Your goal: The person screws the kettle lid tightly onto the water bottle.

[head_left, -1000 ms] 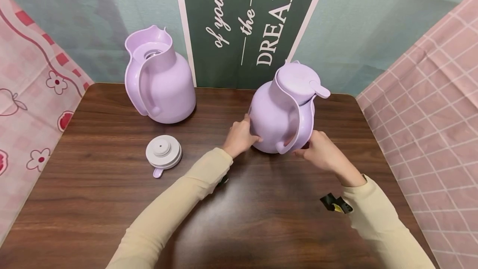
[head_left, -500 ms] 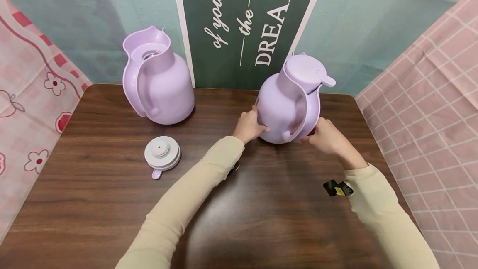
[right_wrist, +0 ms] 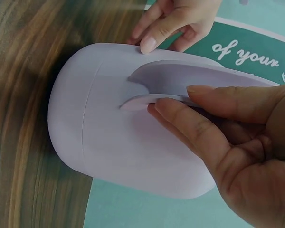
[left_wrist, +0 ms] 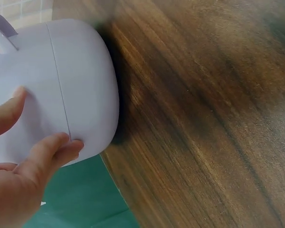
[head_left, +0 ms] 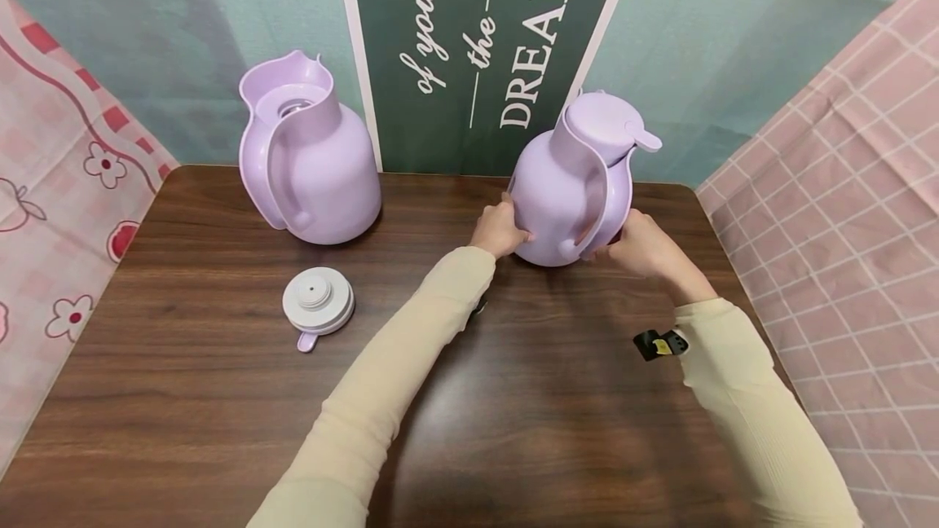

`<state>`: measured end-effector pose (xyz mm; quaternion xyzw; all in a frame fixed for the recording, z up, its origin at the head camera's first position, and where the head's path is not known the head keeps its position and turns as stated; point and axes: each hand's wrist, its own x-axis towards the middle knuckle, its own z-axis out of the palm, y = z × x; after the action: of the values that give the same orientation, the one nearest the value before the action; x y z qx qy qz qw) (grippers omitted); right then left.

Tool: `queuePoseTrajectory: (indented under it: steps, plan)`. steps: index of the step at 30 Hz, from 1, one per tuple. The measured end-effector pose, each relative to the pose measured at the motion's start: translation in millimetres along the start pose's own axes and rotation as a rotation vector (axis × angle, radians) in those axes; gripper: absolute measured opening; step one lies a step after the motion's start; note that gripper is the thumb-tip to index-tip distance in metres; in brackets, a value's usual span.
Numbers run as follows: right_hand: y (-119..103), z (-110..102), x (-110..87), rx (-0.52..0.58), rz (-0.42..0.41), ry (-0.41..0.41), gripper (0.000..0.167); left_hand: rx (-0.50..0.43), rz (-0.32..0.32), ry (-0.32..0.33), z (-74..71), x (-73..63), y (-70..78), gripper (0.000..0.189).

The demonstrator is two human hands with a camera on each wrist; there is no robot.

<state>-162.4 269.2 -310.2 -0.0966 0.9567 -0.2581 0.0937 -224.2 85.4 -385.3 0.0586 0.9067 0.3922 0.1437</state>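
Observation:
A lilac thermos jug point(head_left: 546, 206) with its lid point(head_left: 603, 118) on stands at the back right, close to the wall. My left hand point(head_left: 501, 228) holds the side of its body, thumb in front and fingers round the left side, low near the seam in the left wrist view. With thumb and fingers, my right hand point(right_wrist: 228, 133) pinches the edge of the jug's handle point(right_wrist: 137, 102). A second lilac thermos jug point(head_left: 341, 173) stands lidless at the back left, its mouth point(head_left: 293, 107) showing. In front of it lies a loose lid point(head_left: 317, 301), white underside up.
The brown wooden table point(head_left: 183, 398) ends at a blue-green backdrop point(head_left: 704, 47) with a dark green lettered panel point(head_left: 418, 133). Pink patterned cloths hang at the left point(head_left: 66, 210) and the right point(head_left: 866, 210). A small black device point(head_left: 660, 345) sits at my right wrist.
The lidded jug has shifted back and slightly right toward the wall, with both hands moving along on it. The other jug and the loose lid stay in place.

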Motion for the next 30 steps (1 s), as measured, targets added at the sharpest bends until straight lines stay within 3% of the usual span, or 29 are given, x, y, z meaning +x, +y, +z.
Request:
queuePoseTrajectory:
  steps: [7, 14, 30]
  plan:
    - [3.2, -4.9, 8.4, 0.016, 0.04, -0.016, 0.042, -0.001, -0.012, -0.008, 0.7, 5.6, 4.0, 0.084]
    - [6.5, -7.3, 14.2, 0.027, 0.065, -0.02, 0.037, -0.032, -0.037, -0.038, 1.0, 9.6, 5.6, 0.082]
    - [6.3, -7.3, 17.9, 0.039, 0.09, 0.004, 0.03, -0.002, -0.05, -0.116, -1.5, 17.4, 6.8, 0.08]
